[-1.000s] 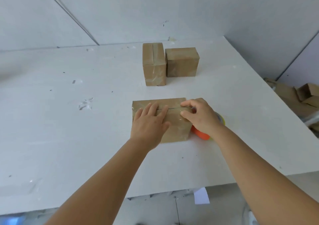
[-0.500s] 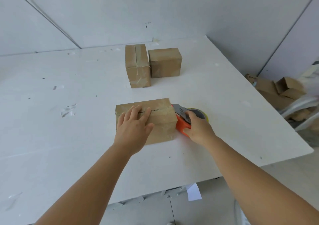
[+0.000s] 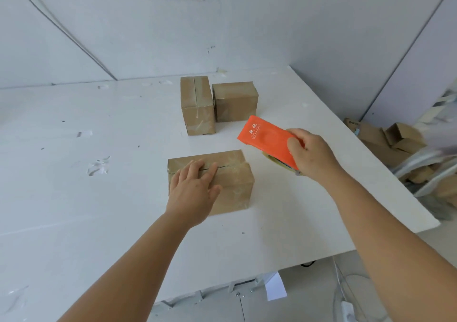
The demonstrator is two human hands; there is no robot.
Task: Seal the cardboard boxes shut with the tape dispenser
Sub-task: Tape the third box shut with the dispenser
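A brown cardboard box (image 3: 232,178) lies on the white table (image 3: 99,210) in front of me, with clear tape along its top seam. My left hand (image 3: 193,190) rests flat on its top and near side, fingers straight. My right hand (image 3: 311,153) grips an orange tape dispenser (image 3: 265,138) and holds it in the air to the right of the box, its orange side facing me. The tape roll is mostly hidden behind it.
Two more taped cardboard boxes stand at the back of the table, a tall one (image 3: 197,106) and a lower one (image 3: 235,100) touching it. Loose cardboard (image 3: 393,138) is piled on the floor to the right. The table's right edge runs near my right arm.
My right hand left the box's top, took hold of the orange dispenser on the table beside the box, and has lifted it up and to the right. My left hand stayed on the box.
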